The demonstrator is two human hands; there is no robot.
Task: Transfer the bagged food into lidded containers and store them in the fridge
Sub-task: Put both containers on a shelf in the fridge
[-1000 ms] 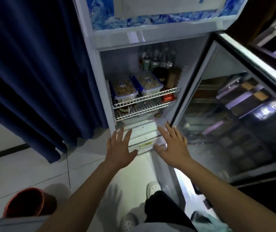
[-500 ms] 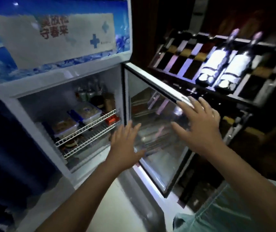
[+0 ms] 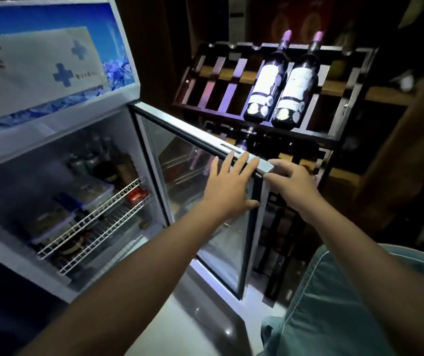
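Fridge point(image 3: 59, 129): stands at the left, its glass door point(image 3: 200, 201) swung open toward the right.
Left hand point(image 3: 227, 187): lies flat on the glass near the door's top free corner, fingers straight and spread, fingertips reaching the top frame rail; it holds nothing.
Right hand point(image 3: 292, 187): sits at the door's free corner, fingers curled over the outer edge, thumb pointing left onto the frame; it appears to grip the door edge.
Lidded containers: two clear boxes rest on the upper wire shelf point(image 3: 95, 214) inside the fridge, one point(image 3: 95, 192) farther back, one point(image 3: 50, 223) nearer the front-left; contents are blurred.
Other fridge contents: dark jars and bottles point(image 3: 103, 165) stand at the back of the shelf; a red item point(image 3: 137, 197) lies at the shelf's right end.
Wine rack point(image 3: 270, 86): stands right of the door, behind the hands, with two labelled wine bottles point(image 3: 283, 80) lying side by side.
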